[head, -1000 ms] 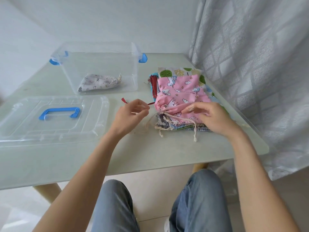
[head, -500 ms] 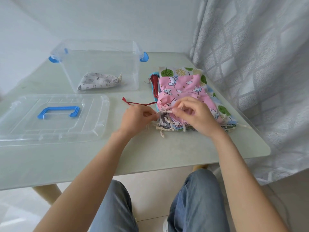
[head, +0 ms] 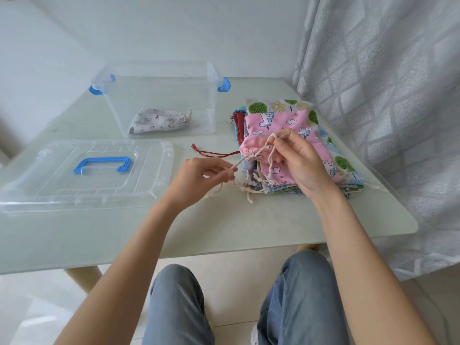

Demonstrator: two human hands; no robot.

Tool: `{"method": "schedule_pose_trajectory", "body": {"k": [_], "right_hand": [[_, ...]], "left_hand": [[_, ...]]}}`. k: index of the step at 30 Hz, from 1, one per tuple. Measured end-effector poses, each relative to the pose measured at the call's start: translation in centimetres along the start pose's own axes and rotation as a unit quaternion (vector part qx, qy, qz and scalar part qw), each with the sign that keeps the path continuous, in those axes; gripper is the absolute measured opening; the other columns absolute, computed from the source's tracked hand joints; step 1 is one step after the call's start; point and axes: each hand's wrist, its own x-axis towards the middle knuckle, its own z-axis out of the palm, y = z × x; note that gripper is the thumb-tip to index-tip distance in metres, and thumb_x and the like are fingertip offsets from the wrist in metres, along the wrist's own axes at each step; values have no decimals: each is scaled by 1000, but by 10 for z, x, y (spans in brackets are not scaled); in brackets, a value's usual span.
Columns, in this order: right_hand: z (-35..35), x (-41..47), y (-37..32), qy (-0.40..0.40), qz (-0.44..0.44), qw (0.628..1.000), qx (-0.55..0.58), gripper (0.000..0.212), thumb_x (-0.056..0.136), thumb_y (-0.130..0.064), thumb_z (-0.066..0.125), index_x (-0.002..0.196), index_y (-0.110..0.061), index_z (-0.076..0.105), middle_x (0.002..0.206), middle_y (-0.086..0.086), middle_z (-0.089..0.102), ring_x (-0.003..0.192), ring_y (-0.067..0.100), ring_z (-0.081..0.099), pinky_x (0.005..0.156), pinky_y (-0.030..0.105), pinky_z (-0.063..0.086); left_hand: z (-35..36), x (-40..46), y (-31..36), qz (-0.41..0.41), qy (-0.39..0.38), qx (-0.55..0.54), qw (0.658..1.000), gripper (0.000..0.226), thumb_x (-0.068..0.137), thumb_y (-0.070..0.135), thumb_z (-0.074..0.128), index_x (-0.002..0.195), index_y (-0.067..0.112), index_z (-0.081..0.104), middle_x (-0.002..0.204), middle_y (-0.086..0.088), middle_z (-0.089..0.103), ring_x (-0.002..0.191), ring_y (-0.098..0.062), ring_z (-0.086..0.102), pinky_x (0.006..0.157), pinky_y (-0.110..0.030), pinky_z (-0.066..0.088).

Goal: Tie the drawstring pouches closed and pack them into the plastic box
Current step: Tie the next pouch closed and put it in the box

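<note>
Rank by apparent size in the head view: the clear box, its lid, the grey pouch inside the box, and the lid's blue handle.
1. lid, though it lies nearer the camera than the box, so this order is unsure
2. clear box
3. grey pouch
4. blue handle

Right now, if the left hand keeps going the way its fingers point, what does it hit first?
Likely the gathered mouth of the pink unicorn-print drawstring pouch, on the fabric pouch stack; the left hand pinches its cream cord, pointing right. Depth unclear.
</note>
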Motion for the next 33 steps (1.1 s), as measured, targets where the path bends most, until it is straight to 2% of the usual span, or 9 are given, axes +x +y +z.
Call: {"method": "schedule_pose_trajectory", "body": {"k": [3, 7, 10, 13, 17, 23, 27, 30, 33], "right_hand": [[-1, -8, 2, 5, -5, 1000, -1, 9, 93, -16, 48, 87, -13, 53, 75, -8, 63, 63, 8, 51, 55, 18, 42], [2, -24, 7, -7, -1, 999, -38, 13, 96, -13, 47, 85, -15, 52, 72, -11, 61, 61, 9, 46, 53, 20, 37], [1, -30, -3, -10, 6, 999, -42, 14, 96, -10, 48, 84, -15, 54, 80, -6, 64, 60, 5, 47, 56, 20, 41], [3, -27, -13, -45, 6, 997, -65, 10, 95, -17, 50, 88, -17, 56, 88, 8, 64, 55, 5, 46, 55, 24, 41], [13, -21, -9, -42, 5, 991, -125, 13, 94, -13, 54, 87, -21, 60, 69, -6, 67, 53, -1, 51, 51, 12, 39], [19, -19, 3, -49, 46, 983, -171, 23, 94, -7, 52, 90, -28, 62, 74, -2, 67, 52, 5, 45, 47, 11, 36], [20, -18, 5, -64, 47, 975, -206, 19, 94, -9, 52, 97, -26, 57, 86, -2, 64, 55, 4, 52, 49, 10, 38], [18, -19, 8, -45, 62, 977, -198, 12, 91, -5, 56, 101, -12, 53, 81, -4, 65, 50, 1, 52, 49, 11, 38], [15, -20, 10, -32, 74, 981, -179, 9, 88, -7, 62, 92, -10, 54, 78, -6, 68, 48, 6, 53, 50, 13, 39]], "left_hand": [[-3, -5, -3, 2, 24, 44, 999, 8, 87, 23, 64, 83, 22, 71, 73, 8, 73, 75, -10, 70, 78, -28, 55], [-3, -7, -4, -7, 48, 131, 990, 14, 83, 36, 62, 81, 28, 73, 73, 19, 71, 73, 2, 67, 78, -35, 55], [-1, -10, 4, -26, -10, 113, 993, 12, 85, 31, 66, 75, 27, 71, 68, 13, 71, 67, 2, 66, 78, -30, 55], [-2, -19, 15, -31, -75, 79, 994, 25, 82, 41, 62, 74, 19, 70, 66, 8, 70, 62, 1, 64, 72, -22, 51], [-7, -28, 24, -10, -78, -34, 996, 20, 76, 34, 65, 80, 15, 71, 69, 2, 71, 65, -8, 66, 73, -23, 51], [-12, -25, 28, -4, -93, -128, 987, 17, 74, 19, 67, 89, 15, 72, 80, 0, 73, 77, -12, 66, 84, -27, 54], [-8, -11, 30, 47, -113, -100, 987, 29, 73, 14, 67, 102, 12, 70, 98, 5, 64, 75, -10, 68, 80, -27, 55], [-6, 3, 32, 76, -119, -46, 989, 38, 77, 11, 67, 114, 14, 62, 114, 2, 51, 76, -9, 68, 84, -24, 54], [-5, 14, 34, 109, -139, 22, 984, 39, 80, 6, 67, 116, 19, 61, 131, -4, 43, 79, -12, 68, 85, -23, 53]]}}
